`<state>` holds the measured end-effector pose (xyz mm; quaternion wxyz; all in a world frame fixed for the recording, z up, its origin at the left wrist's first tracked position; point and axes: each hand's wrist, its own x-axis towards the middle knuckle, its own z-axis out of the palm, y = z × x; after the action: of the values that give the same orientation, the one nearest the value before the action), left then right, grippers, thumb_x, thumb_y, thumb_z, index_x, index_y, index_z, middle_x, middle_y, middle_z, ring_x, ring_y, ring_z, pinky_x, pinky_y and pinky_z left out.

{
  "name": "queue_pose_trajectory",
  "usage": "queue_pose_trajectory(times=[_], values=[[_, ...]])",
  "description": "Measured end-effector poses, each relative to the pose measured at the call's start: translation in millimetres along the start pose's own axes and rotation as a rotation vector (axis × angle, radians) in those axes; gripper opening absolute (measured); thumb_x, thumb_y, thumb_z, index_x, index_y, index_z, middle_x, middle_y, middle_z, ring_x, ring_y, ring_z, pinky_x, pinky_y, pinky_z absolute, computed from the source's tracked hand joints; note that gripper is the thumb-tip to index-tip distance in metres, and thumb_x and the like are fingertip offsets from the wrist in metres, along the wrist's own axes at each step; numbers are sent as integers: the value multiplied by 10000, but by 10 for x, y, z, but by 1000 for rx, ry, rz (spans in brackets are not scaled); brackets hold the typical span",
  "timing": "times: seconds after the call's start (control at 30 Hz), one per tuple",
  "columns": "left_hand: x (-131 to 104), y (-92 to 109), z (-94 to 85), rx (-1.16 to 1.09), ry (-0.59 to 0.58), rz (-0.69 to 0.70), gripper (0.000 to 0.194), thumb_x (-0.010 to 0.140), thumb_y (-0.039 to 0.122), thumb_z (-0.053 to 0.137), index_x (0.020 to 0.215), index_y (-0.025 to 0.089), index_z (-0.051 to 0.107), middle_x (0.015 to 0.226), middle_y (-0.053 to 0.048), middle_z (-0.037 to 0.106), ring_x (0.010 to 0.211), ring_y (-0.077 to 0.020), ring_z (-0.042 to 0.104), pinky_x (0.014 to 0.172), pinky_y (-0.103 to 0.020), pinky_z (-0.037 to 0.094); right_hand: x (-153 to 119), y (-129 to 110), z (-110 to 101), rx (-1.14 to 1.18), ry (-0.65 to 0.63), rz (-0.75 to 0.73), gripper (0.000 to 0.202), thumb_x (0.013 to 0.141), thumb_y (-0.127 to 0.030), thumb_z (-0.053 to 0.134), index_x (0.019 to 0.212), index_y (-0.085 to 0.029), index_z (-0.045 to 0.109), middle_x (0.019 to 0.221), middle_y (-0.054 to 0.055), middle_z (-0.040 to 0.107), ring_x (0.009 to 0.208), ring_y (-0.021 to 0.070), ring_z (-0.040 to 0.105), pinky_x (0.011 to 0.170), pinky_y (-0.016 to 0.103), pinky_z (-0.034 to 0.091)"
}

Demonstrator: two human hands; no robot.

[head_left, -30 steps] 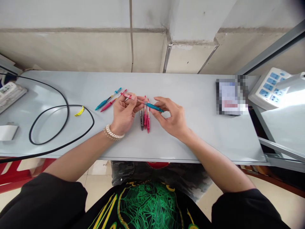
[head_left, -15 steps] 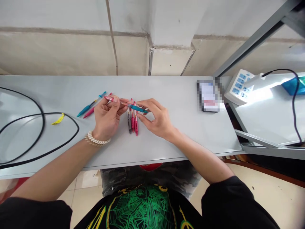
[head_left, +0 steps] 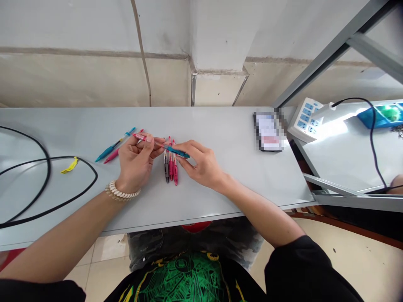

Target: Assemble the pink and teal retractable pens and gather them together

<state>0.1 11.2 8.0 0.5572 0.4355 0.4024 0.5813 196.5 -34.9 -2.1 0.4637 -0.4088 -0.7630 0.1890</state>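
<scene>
Between both hands, above the table, I hold a pen [head_left: 160, 144] with a pink top, a clear barrel and a blue grip. My left hand [head_left: 136, 161] is closed on its pink end. My right hand [head_left: 201, 162] pinches the blue grip from the other side. Under the held pen lie a grey-gripped pen [head_left: 166, 170] and two pink pens [head_left: 175, 173], side by side on the table. Left of my left hand, a blue pen [head_left: 108, 153] and another pink pen [head_left: 112, 156] lie slanted, the pink one partly hidden by the hand.
A black cable [head_left: 90, 191] with a yellow tag [head_left: 69, 165] loops over the grey table [head_left: 220, 121] at left. To the right lie a phone [head_left: 269, 131], partly blurred out, and a white power strip [head_left: 304, 119] beside a metal frame [head_left: 330, 52]. A wall [head_left: 170, 82] stands behind.
The camera view has shifted slightly, so everything sits a little lower and further left. Both hands keep hold of the same pen, the right one slightly nearer the left.
</scene>
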Motion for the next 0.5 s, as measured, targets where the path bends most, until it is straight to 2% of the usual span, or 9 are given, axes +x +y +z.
queue_pose_trajectory(times=[0.13, 0.2, 0.3, 0.33, 0.4, 0.5], values=[[-12, 8, -9, -8, -53, 10, 332, 884, 449, 915, 926, 176, 730, 923, -49, 828, 831, -130, 808, 741, -182, 668, -17, 5, -11, -49, -125, 98, 293, 1160, -293, 466, 1324, -206, 694, 1011, 51, 789, 847, 156, 723, 806, 329, 615], [-13, 8, -12, 8, -60, 12, 341, 877, 464, 919, 926, 185, 729, 928, -41, 830, 823, -137, 807, 744, -206, 677, -17, 2, -5, -29, -144, 132, 323, 1162, -300, 454, 1383, -191, 663, 1060, 66, 799, 884, 163, 739, 816, 332, 619], [-20, 10, -7, 34, -43, 15, 329, 887, 478, 906, 924, 201, 733, 927, -35, 832, 806, -137, 804, 761, -225, 681, -13, -2, 16, 14, -103, 92, 369, 1136, -318, 528, 1470, -187, 615, 1328, 122, 764, 1137, 194, 752, 963, 365, 635], [-25, 12, -3, 39, -42, 14, 319, 897, 471, 898, 918, 199, 733, 924, -40, 831, 803, -136, 803, 762, -223, 678, -13, -3, 21, 18, -96, 73, 362, 1134, -315, 534, 1462, -194, 625, 1360, 124, 753, 1169, 194, 747, 991, 370, 633], [-36, 19, 2, 39, -48, 10, 301, 913, 449, 889, 915, 191, 733, 917, -51, 829, 796, -133, 801, 756, -212, 670, -11, -6, 23, 14, -115, 62, 329, 1146, -296, 495, 1411, -196, 663, 1302, 109, 776, 1120, 182, 757, 980, 367, 635], [-49, 30, 2, 34, -83, 4, 284, 923, 434, 884, 935, 194, 731, 923, -47, 828, 798, -126, 796, 752, -204, 663, -7, -16, 11, 13, -163, 123, 334, 1156, -278, 452, 1388, -167, 666, 1173, 92, 816, 964, 169, 762, 886, 354, 634]])
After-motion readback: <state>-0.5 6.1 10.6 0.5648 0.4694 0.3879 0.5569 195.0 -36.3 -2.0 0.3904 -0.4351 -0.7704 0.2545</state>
